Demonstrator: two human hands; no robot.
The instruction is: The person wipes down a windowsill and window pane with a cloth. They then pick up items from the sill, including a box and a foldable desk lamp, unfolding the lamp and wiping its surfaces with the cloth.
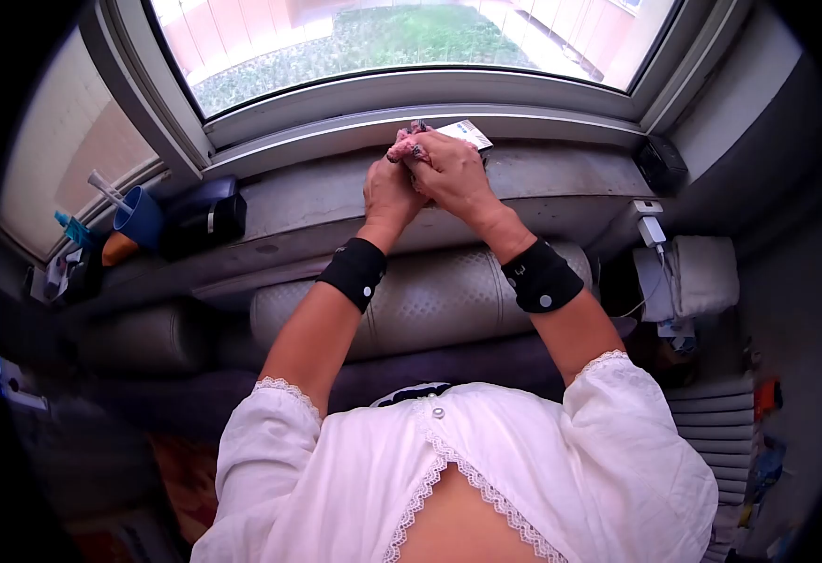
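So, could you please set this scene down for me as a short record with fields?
Left hand: against the right, gripping pink cloth
Right hand: closed on the same cloth, its fingers partly hidden
Wrists: a black band on each
Work spot: over the grey sill, before the window
Behind the hands: a white box, partly covered
Left end of sill: blue cup with a white stick-like thing in it
Right side: white plug with a cable, near a folded towel
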